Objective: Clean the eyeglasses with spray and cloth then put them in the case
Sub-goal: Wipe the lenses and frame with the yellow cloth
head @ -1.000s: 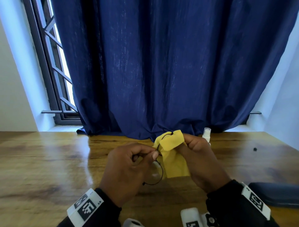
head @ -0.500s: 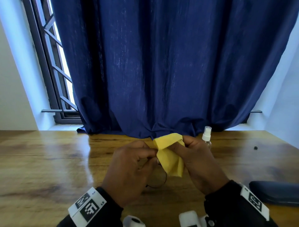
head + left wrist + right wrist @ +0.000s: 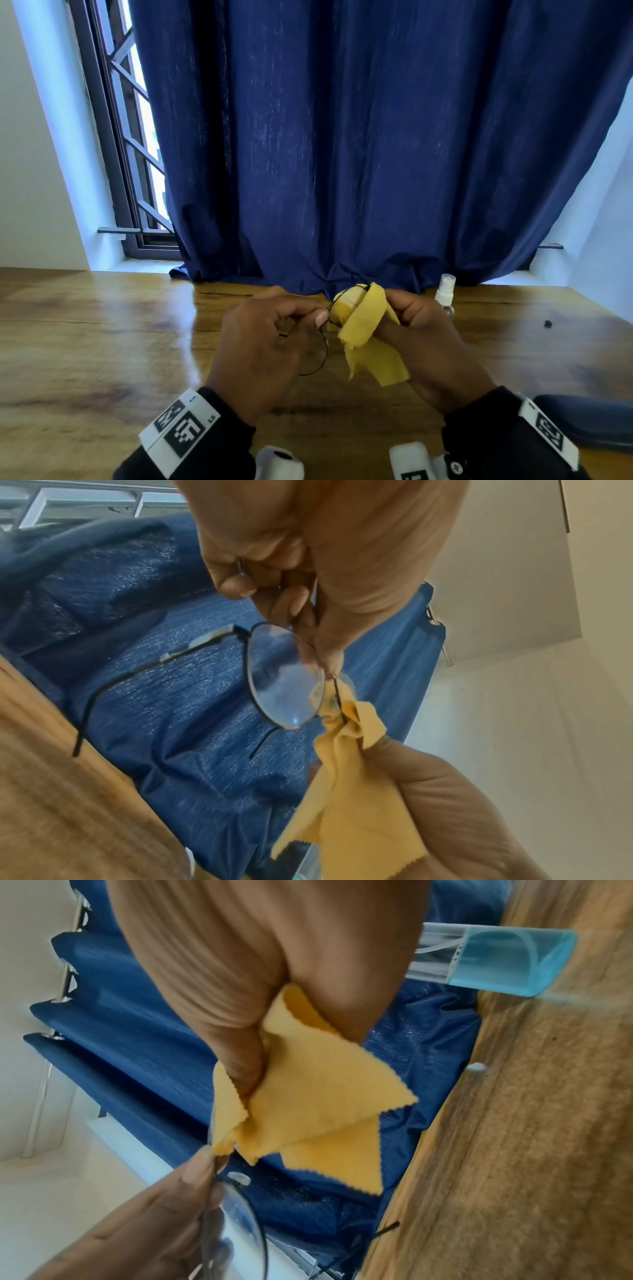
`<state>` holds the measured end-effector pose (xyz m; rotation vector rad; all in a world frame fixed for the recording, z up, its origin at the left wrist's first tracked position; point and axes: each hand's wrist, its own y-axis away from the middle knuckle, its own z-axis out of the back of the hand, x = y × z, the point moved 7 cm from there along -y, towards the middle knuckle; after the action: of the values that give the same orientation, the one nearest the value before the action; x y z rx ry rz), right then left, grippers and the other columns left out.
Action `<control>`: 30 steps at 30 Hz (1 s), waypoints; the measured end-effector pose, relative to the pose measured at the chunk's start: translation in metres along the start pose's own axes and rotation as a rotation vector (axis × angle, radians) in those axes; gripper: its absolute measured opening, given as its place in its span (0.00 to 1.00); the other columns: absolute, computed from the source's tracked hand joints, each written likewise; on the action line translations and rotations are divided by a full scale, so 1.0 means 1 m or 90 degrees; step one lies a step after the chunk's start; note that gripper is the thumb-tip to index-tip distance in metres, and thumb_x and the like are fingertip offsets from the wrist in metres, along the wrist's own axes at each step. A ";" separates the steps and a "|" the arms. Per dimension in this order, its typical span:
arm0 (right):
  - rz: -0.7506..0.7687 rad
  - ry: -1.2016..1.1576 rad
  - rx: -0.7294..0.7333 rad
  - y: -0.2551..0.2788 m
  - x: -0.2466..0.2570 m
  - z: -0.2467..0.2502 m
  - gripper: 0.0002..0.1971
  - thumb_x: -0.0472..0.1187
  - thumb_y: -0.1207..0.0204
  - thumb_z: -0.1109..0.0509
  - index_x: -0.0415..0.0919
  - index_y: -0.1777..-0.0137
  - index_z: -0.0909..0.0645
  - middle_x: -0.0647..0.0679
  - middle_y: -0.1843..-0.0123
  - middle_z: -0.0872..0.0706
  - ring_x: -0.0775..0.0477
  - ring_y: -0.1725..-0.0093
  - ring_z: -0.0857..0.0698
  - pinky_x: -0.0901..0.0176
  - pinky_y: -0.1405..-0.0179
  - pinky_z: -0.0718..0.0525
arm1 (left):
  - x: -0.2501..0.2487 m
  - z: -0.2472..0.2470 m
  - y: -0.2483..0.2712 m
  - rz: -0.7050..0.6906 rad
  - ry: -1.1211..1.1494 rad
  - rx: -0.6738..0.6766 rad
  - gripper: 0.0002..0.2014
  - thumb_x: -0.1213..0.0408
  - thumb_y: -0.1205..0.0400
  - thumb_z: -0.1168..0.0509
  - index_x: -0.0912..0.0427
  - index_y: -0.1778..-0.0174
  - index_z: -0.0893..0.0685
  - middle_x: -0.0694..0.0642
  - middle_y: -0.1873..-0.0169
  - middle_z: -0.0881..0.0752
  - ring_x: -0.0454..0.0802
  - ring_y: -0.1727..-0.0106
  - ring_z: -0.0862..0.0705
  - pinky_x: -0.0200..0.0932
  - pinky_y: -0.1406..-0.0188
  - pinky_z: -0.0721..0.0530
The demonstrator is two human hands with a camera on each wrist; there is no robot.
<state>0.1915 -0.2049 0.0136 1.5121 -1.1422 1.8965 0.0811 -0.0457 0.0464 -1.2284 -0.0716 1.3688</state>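
Note:
Thin black round-framed eyeglasses (image 3: 322,356) (image 3: 284,680) are held above the wooden table (image 3: 85,342). My left hand (image 3: 274,339) (image 3: 291,601) pinches the frame by the bridge, beside the near lens. My right hand (image 3: 411,329) (image 3: 246,1031) pinches a yellow cloth (image 3: 366,329) (image 3: 308,1102) (image 3: 352,791) folded around the far lens, which the cloth mostly hides. A small spray bottle (image 3: 445,294) with blue liquid (image 3: 496,958) stands upright just behind my right hand. The dark blue case (image 3: 596,425) lies shut at the right near edge of the table.
A dark blue curtain (image 3: 342,154) hangs down onto the table's far edge, with a barred window (image 3: 126,137) to its left. A small dark speck (image 3: 548,323) lies on the table at far right. White device parts (image 3: 411,462) sit at the bottom edge.
The cloth has shifted around the far lens: it hung flat a second ago, then bunched, and is wrapped over the lens now. The left hand has kept its pinch on the frame.

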 end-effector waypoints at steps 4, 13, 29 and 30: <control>0.019 0.009 -0.056 0.001 -0.005 -0.002 0.20 0.51 0.46 0.16 0.46 0.52 0.10 0.41 0.52 0.05 0.38 0.50 0.07 0.39 0.48 0.08 | -0.007 -0.009 0.004 -0.023 0.011 0.034 0.09 0.64 0.23 0.24 0.41 0.56 0.06 0.30 0.69 0.14 0.27 0.61 0.17 0.20 0.62 0.24; 0.024 0.059 -0.194 0.001 -0.004 0.016 0.11 0.50 0.19 0.29 0.49 0.57 0.08 0.41 0.59 0.06 0.32 0.52 0.09 0.29 0.47 0.10 | -0.006 -0.014 0.007 0.007 0.062 0.057 0.03 0.59 0.24 0.23 0.44 0.60 0.05 0.30 0.68 0.11 0.31 0.63 0.16 0.21 0.64 0.25; 0.016 0.023 -0.041 0.002 -0.005 -0.010 0.23 0.34 0.31 0.18 0.53 0.38 0.15 0.52 0.46 0.06 0.54 0.48 0.07 0.63 0.57 0.09 | 0.010 -0.016 0.003 0.057 0.092 0.110 0.08 0.60 0.21 0.26 0.41 0.54 0.05 0.29 0.65 0.09 0.34 0.61 0.14 0.27 0.62 0.20; 0.017 0.027 -0.041 0.002 -0.005 -0.010 0.23 0.34 0.31 0.18 0.54 0.39 0.15 0.53 0.46 0.06 0.54 0.48 0.07 0.64 0.57 0.10 | 0.009 -0.016 0.004 0.054 0.093 0.107 0.08 0.61 0.21 0.26 0.41 0.53 0.05 0.29 0.64 0.09 0.34 0.60 0.13 0.27 0.61 0.20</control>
<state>0.1860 -0.1974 0.0073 1.4224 -1.1982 1.8827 0.0920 -0.0496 0.0310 -1.1957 0.1969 1.3261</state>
